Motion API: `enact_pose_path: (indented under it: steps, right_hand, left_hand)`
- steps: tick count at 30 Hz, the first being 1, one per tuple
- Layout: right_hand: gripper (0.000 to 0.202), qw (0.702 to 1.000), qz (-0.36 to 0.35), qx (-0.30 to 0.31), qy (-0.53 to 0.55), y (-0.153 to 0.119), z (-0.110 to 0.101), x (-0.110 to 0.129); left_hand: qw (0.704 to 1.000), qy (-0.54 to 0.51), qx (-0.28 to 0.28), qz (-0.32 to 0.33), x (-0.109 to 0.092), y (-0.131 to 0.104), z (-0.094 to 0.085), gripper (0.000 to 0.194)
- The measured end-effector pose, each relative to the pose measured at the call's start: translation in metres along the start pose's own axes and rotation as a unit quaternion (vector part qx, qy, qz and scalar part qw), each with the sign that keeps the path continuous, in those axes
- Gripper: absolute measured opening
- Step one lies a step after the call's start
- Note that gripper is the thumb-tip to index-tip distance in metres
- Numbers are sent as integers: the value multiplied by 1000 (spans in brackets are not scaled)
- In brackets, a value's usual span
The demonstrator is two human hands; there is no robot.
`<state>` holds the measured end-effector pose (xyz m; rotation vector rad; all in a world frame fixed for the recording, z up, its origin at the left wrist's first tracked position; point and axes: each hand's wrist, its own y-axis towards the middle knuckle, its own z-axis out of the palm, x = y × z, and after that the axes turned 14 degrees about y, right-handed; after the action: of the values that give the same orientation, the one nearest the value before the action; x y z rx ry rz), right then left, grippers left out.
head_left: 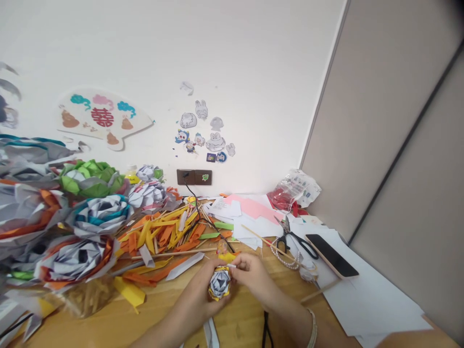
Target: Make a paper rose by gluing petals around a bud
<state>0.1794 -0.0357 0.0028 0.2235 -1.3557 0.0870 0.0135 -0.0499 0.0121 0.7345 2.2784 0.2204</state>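
Note:
A small paper flower (pixel 219 282) with a grey-and-white folded centre and yellow outer petals faces up between my hands. My left hand (pixel 203 285) wraps around its left side and underside. From the right, my right hand (pixel 249 271) pinches at the flower's upper right edge, where a small white strip shows at the fingertips. Just beyond the fingers lies a yellow-orange piece (pixel 226 255), partly hidden by the hands. On the table below my left hand is a folded white paper strip (pixel 210 332).
Large paper flowers (pixel 101 212) crowd the left. Orange and yellow folded strips (pixel 159 229) are heaped behind my left hand. Scissors (pixel 290 239), a bead string (pixel 286 258), a phone (pixel 332 256) and white sheets (pixel 366 299) lie at right. A black cable (pixel 197 208) runs from the wall socket (pixel 194 177).

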Motion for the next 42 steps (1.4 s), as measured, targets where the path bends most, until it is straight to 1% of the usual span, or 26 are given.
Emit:
enact_pose_path:
  steps: [1, 3, 5, 7, 8, 10, 13, 15, 17, 19, 21, 23, 25, 26, 27, 29, 31, 32, 33, 34, 35, 37, 38, 40, 42]
  right_hand:
    - [23, 1000, -9, -3, -19, 0, 0, -1]
    - [13, 995, -44, -28, -83, -3, 1, -4]
    - [6, 979, -88, -68, -173, -7, 5, -7]
    - [7, 958, -117, -93, -244, -11, 9, -7]
    - [9, 953, -124, -95, -260, -12, 10, -7]
    - [11, 955, -135, -84, -251, -14, 11, -6]
    - [18, 969, -167, -47, -178, -16, 11, -2]
    - [22, 971, -194, -19, -137, -18, 12, 3]
    - [25, 970, -208, 13, -125, -22, 15, 8]
    - [29, 967, -210, 40, -138, -26, 18, 10]
    - [37, 969, -202, 36, -136, -28, 20, 10]
    - [43, 981, -169, 6, -100, -27, 18, 6]
    - [41, 989, -130, -22, -70, -25, 16, 3]
    - [38, 988, -130, -30, -77, -24, 15, 3]
    - [35, 983, -150, -32, -104, -25, 15, 3]
    - [36, 955, -229, -21, -187, -28, 16, 5]
    - [44, 919, -297, 9, -258, -32, 18, 8]
    - [48, 909, -311, 23, -275, -34, 19, 10]
    - [51, 910, -308, 29, -276, -35, 20, 11]
    - [52, 920, -290, 27, -261, -35, 20, 12]
    - [50, 937, -262, 19, -231, -34, 19, 12]
    - [41, 973, -186, 1, -138, -29, 16, 13]
    - [36, 985, -151, -5, -88, -26, 14, 13]
    - [30, 994, -104, -2, -19, -19, 10, 14]
    - [26, 997, -80, 5, -2, -16, 8, 14]
  left_hand:
    - [1000, 5, -4, 4, -1, 0, 0, 39]
    - [1000, 15, -16, 9, -2, -1, 0, 38]
    - [999, 21, -31, 12, -2, -2, 2, 38]
    - [999, 25, -43, 16, -1, -2, 3, 39]
    - [998, 26, -47, 18, 0, -2, 4, 40]
    - [998, 26, -56, 16, 2, -2, 3, 42]
    - [997, 18, -81, 0, 4, -1, 0, 39]
    - [994, 13, -104, -13, 5, 0, -3, 37]
    - [993, 6, -118, -22, 4, 1, -5, 36]
    - [992, -4, -124, -30, 3, 1, -6, 36]
    - [991, -14, -128, -38, 2, 2, -7, 36]
    - [990, -21, -130, -47, 1, 2, -7, 35]
    - [990, -25, -128, -48, 0, 3, -6, 34]
    - [990, -27, -127, -47, -1, 3, -6, 34]
    - [990, -29, -129, -47, -2, 3, -6, 33]
    - [989, -33, -138, -48, -3, 3, -6, 34]
    - [988, -34, -144, -51, -3, 2, -6, 34]
    - [988, -34, -145, -50, -3, 2, -6, 35]
    - [988, -34, -145, -50, -3, 2, -6, 35]
    - [987, -35, -146, -51, -3, 2, -6, 35]
    - [987, -37, -146, -54, -3, 2, -6, 34]
    - [987, -45, -141, -59, -4, 2, -7, 34]
    - [987, -52, -137, -58, -5, 2, -7, 34]
    - [988, -72, -128, -54, -6, 2, -7, 35]
    - [987, -95, -121, -50, -7, 2, -7, 36]
